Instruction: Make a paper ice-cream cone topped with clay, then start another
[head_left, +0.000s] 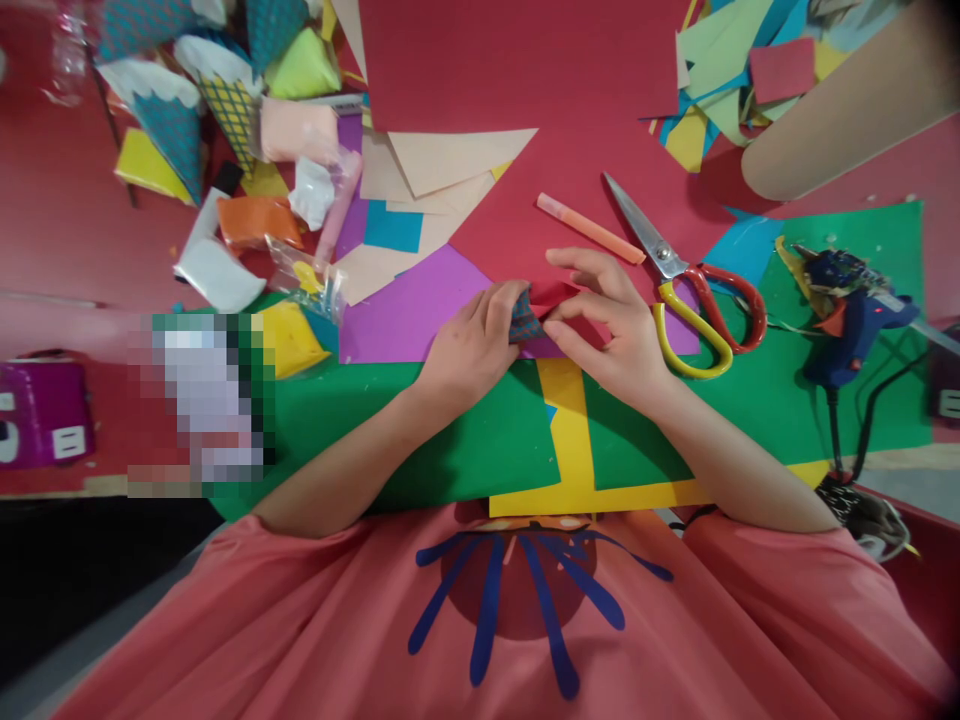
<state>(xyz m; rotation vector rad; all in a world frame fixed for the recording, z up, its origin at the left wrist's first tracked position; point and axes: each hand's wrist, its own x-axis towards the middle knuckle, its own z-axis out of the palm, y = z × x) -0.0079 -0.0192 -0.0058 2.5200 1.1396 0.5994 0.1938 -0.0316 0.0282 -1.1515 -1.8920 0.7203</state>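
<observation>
What we see only partly
The left hand (474, 325) hides much of the checked paper (527, 319); edges crop the cardboard tube (847, 110) and purple case (46, 408); a pixelated patch (210, 400) masks whatever lies there.

we wear a loose pink-red shirt (322, 610) with wide sleeves (795, 575). long dark blue drips (487, 620) with round ends spread down its front. our left hand (476, 330) and right hand (611, 320) are bare.

A small blue piece (526, 320) with reddish crisscross lines is curving, partly hidden, in the left fingers (500, 308); red paper (551, 298) is showing beside it.
</observation>
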